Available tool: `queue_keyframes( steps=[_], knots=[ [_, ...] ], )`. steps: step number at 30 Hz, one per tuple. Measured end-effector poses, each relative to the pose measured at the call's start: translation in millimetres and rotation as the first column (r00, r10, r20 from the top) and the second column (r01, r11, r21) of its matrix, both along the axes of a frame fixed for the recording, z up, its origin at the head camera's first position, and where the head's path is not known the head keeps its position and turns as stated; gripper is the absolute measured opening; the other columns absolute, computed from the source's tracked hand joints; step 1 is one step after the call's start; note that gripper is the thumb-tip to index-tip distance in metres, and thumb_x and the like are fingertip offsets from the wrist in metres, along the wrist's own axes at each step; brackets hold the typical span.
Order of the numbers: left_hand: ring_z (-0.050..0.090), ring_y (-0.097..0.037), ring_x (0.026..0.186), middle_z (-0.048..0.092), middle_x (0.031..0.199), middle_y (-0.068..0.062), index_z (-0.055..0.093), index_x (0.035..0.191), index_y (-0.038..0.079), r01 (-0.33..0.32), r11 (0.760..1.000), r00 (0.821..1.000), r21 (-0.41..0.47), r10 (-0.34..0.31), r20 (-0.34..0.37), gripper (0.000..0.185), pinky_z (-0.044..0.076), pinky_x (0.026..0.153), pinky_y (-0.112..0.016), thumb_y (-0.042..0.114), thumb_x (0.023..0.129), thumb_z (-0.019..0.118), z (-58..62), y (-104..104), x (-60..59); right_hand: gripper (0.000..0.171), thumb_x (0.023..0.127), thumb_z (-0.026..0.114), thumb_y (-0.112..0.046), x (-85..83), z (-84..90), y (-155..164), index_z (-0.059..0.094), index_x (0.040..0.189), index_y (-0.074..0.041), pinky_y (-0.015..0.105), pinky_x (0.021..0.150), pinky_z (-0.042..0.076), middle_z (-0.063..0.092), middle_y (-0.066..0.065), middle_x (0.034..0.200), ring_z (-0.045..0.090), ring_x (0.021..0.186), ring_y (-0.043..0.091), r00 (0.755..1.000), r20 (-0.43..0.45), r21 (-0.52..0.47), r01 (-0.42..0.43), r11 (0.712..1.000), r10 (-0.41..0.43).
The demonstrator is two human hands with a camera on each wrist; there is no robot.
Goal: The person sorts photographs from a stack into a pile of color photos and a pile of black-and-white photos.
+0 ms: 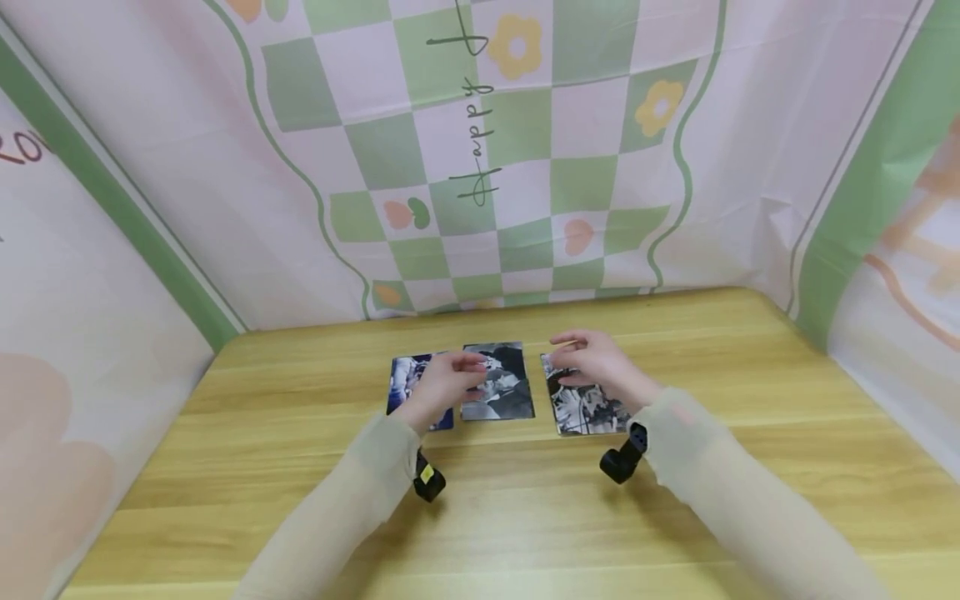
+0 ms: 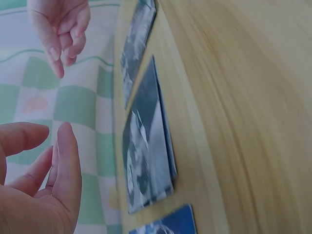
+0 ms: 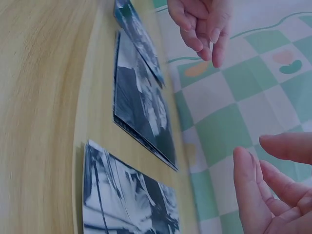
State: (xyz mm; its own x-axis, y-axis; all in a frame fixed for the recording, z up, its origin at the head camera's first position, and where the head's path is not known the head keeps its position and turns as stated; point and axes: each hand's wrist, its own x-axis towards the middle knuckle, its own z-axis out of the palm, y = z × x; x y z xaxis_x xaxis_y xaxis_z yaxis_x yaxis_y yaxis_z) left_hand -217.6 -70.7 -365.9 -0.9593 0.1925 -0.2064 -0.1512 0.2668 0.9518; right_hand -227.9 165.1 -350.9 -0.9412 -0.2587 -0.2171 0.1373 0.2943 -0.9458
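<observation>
Partly, the three glossy photo prints on the pale wooden table (image 1: 525,500) are covered by the hands above them. The blue-tinted photo print on the left (image 1: 401,392) shows only its left portion and lower corner, since the left hand (image 1: 446,385) hovers over it and over the left edge of the black-and-white middle photo print (image 1: 501,383). The right hand (image 1: 596,362) hangs above the top of the black-and-white photo print on the right (image 1: 585,412), hiding its upper part. What the prints depict is too small and blurred to make out.

Both hands are relaxed, fingers loosely bent and holding nothing; the wrist views show each one clear of the prints, with air between fingertips and paper. In the left wrist view the left hand (image 2: 36,185) sits at the lower edge and is cut off by the frame, and likewise the right hand (image 3: 275,187) in the right wrist view.

The pink-and-green checked cloth backdrop (image 1: 480,150) carries cursive writing that reads "Happy", turned sideways; further letters above it are cut off. On the left cloth panel (image 1: 75,250), reddish letters "RO" run out of frame.

A small black wrist-mounted camera (image 1: 427,481) sits under each sleeve, two in all.
</observation>
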Motion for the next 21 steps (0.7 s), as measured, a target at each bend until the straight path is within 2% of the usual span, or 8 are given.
queue_keyframes(
  steps=[3,9,14,21],
  knots=[
    [0.057,-0.034,0.111,0.057,0.118,-0.02,0.054,0.128,-0.003,0.021,0.999,1.0,0.045,-0.02,-0.001,0.034,0.058,0.085,-0.032,0.004,0.094,0.055,4.9,5.8,3.5,0.05,0.095,0.052,-0.005,2.4,2.7,8.6,0.034,0.141,0.006,0.031,0.087,0.057,0.04,0.032,0.138,0.045,0.124,0.043,1.0,0.004,-0.011,0.001,1.0,-0.001],
    [0.055,-0.036,0.113,0.056,0.121,-0.022,0.052,0.129,-0.003,0.058,0.995,0.998,0.087,-0.058,-0.006,0.035,0.058,0.087,-0.034,0.003,0.094,0.054,8.4,18.9,7.4,0.053,0.096,0.052,-0.006,7.4,5.5,27.5,0.03,0.142,0.009,0.044,0.102,0.047,0.037,0.033,0.138,0.052,0.117,0.034,1.0,0.001,-0.048,0.005,0.999,-0.005],
    [0.055,-0.038,0.113,0.055,0.12,-0.024,0.052,0.128,-0.006,0.069,0.985,0.997,0.161,-0.072,0.014,0.035,0.058,0.087,-0.033,0.001,0.093,0.055,4.0,30.4,8.0,0.055,0.095,0.052,-0.006,10.6,3.4,42.8,0.027,0.142,0.011,0.046,0.105,0.043,0.033,0.034,0.139,0.056,0.106,0.019,1.0,0.003,-0.067,0.01,0.998,-0.009],
    [0.055,-0.036,0.115,0.054,0.126,-0.025,0.049,0.129,-0.008,0.081,0.976,0.995,0.2,-0.091,0.04,0.036,0.057,0.088,-0.033,-0.001,0.094,0.053,-5.3,45.1,9.5,0.057,0.094,0.054,-0.004,11.8,-5.0,58.6,0.027,0.141,0.012,0.043,0.102,0.046,0.04,0.031,0.132,0.057,0.1,0.012,1.0,0.005,-0.044,0.015,0.999,-0.015]
  ],
)
